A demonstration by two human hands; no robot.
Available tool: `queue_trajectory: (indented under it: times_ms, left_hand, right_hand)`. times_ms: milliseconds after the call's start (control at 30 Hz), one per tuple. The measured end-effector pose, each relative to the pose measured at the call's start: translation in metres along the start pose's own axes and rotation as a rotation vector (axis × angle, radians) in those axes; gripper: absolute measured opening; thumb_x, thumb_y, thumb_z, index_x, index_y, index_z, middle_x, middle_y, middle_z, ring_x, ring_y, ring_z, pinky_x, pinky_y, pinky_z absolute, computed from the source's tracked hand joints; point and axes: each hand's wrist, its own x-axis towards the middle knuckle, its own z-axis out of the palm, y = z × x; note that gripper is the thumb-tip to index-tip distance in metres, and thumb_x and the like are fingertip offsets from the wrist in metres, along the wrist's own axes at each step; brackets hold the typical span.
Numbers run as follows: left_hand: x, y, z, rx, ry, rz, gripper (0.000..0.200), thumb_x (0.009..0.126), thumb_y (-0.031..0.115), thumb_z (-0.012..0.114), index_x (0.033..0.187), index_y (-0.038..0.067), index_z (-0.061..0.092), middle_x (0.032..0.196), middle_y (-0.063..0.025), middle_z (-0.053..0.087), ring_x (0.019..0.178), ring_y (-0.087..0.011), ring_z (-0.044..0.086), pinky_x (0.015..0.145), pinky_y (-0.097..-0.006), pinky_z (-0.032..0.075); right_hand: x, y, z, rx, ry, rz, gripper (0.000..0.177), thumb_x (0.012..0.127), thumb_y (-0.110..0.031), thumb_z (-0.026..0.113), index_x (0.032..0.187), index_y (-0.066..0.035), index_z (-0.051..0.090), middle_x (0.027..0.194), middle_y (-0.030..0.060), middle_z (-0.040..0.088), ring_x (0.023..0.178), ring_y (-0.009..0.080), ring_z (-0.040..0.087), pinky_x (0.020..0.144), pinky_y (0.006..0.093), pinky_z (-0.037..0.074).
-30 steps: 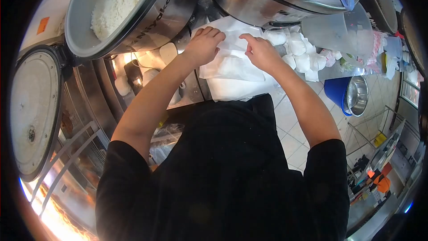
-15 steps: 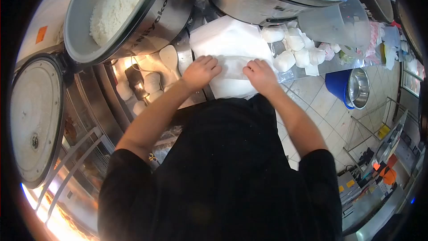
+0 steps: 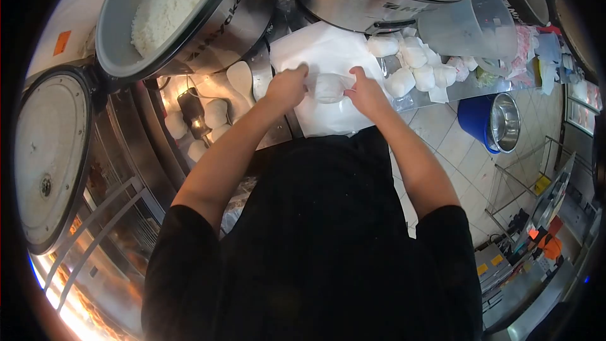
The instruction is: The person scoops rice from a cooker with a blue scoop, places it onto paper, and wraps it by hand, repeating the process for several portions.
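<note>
A small white paper-wrapped bundle [image 3: 329, 88] sits between my hands on top of a stack of white paper sheets [image 3: 319, 41]. My left hand [image 3: 288, 88] is closed on the bundle's left end. At its right end, my right hand [image 3: 367, 94] pinches the paper between thumb and fingers. What the paper encloses is hidden. Several similar white wrapped packets [image 3: 413, 57] lie just right of the stack. On the left, a white rice paddle [image 3: 240, 80] rests near my left forearm.
An open cooker of cooked rice [image 3: 170, 13] stands at back left, its round lid [image 3: 50, 158] hanging left. Behind the paper is a closed steel cooker [image 3: 366, 6]. Several round packets [image 3: 216, 112] lie on the left tray. A blue bucket [image 3: 476, 120] and steel bowl [image 3: 505, 123] are right.
The flat paper strip under my fingertips has become a shorter, rounded bundle. My hands have turned inward and closed on its two ends.
</note>
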Motion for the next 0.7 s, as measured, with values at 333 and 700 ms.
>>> queue_trajectory:
  times_ms: [333,700]
  left_hand:
    - [0.0,0.0,0.052,-0.04,0.281,0.047,0.018,0.093,0.011,0.068,0.108,0.002,0.071,0.114,-0.0195,0.072,0.092,-0.0446,0.072,0.085,-0.0535,0.059]
    - [-0.04,0.058,0.085,-0.539,0.389,0.147,0.061,0.086,0.019,0.072,0.136,-0.013,0.057,0.133,-0.0358,0.063,0.127,-0.0485,0.059,0.11,-0.0523,0.049]
  right_hand:
    - [-0.014,-0.005,0.022,-0.324,0.073,-0.238,0.027,0.096,-0.016,0.072,0.119,-0.004,0.065,0.119,0.0188,0.066,0.091,0.0383,0.074,0.081,0.0506,0.061]
    - [-0.073,0.008,0.05,-0.14,0.095,-0.266,0.046,0.091,-0.02,0.075,0.132,0.0,0.067,0.14,0.0181,0.055,0.132,0.0383,0.05,0.111,0.0516,0.042]
